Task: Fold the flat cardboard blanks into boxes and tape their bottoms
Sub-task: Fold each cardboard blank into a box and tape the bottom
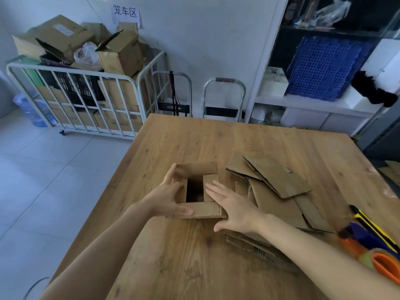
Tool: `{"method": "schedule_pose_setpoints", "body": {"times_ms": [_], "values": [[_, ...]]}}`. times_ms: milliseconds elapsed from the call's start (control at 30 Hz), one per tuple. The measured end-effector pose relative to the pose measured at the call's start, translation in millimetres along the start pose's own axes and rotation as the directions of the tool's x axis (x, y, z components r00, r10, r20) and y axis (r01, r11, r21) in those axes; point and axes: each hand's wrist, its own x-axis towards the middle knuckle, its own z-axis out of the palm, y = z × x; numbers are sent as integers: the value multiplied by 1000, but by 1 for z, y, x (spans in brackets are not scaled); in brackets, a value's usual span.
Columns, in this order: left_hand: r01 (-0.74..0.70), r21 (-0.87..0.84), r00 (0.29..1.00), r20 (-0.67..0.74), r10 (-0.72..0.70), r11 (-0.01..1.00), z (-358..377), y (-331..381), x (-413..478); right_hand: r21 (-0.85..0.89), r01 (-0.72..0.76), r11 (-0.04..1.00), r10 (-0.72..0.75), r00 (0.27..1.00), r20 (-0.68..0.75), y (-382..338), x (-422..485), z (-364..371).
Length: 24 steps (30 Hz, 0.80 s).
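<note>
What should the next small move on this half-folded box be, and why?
Likely fold the raised far flap down over the side flaps. The left hand and right hand rest on those, yet the box shows a dark open gap at its middle.

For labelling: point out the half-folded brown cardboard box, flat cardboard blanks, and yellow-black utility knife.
Half-folded brown cardboard box [205,210]: head view, near flap.
Flat cardboard blanks [279,176]: head view, top sheet.
Yellow-black utility knife [368,223]: head view, handle.
</note>
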Motion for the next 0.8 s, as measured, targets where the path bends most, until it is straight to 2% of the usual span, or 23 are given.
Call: {"method": "schedule_pose_setpoints", "body": {"times_ms": [133, 200, 267, 333, 400, 500, 567, 633, 733, 800], "values": [[36, -44, 997, 76, -33, 998, -12, 1, 11, 120, -33, 992, 37, 999, -28, -3, 6, 3], [40, -162, 998, 52, -32, 986, -12, -3, 12, 207, -61, 976, 78, 994, -72, 0, 8, -4], [4, -329, 997, -71, -29, 944, -10, -3, 9, 252, -78, 965, 118, 982, -146, 0, 11, -10], [-52, -403, 965, -254, -57, 914, -5, 1, 6, 265, -110, 958, 168, 963, -208, -5, 15, -11], [-62, -386, 918, -384, -99, 920, -1, 3, 7, 337, -195, 921, 289, 923, -255, -9, 21, -8], [-16, -278, 905, -413, -104, 960, 5, -3, 9, 416, -312, 854, 440, 861, -256, -9, 28, 1], [-23, -184, 926, -374, -48, 983, 10, -7, 7, 405, -338, 850, 456, 857, -242, -9, 30, 2], [-25, -132, 919, -393, -29, 991, 16, -8, 6, 415, -342, 843, 460, 858, -227, -7, 32, -2], [-2, -231, 868, -483, -113, 973, 18, -6, 8, 476, -348, 808, 482, 855, -194, -3, 34, -12], [29, -231, 866, -480, -140, 972, 15, -5, 14, 464, -393, 794, 510, 846, -155, -1, 36, -15]]}}
